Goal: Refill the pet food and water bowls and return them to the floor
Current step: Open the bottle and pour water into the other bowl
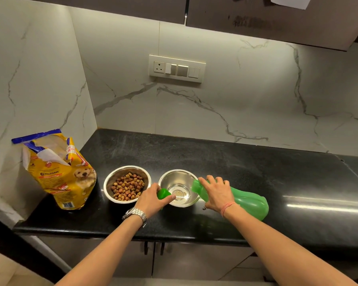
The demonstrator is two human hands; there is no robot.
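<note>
- Two steel bowls sit side by side on the black countertop [236, 166], just beyond the hands and nearly touching each other.
- Food bowl [127, 184]: holds brown kibble and stands directly to the outer side of the left hand [153, 198], its rim just beside the knuckles.
- Water bowl [179, 187]: lies between the two hands; a little clear water shows at its bottom, the walls above it bare and shiny.
- Left hand: fingers curled round a small green cap [163, 194], held at the near-left rim of the water bowl; a metal wristwatch [135, 215] is on that wrist.
- Right hand [216, 196]: wrapped from above round the neck part of a green plastic bottle [246, 200], which is tipped on its side, its open mouth over the right rim of the water bowl and its base pointing away past the wrist. A red thread band [226, 208] circles that wrist.
- Whether water is leaving the mouth at this instant cannot be told.
- Kibble bag [60, 172]: yellow, with a puppy printed on it, open at the top, standing well out to the left of the left hand, beyond the food bowl, against the marble wall.
- Switch panel [177, 68]: on the wall straight ahead, well above both hands.
</note>
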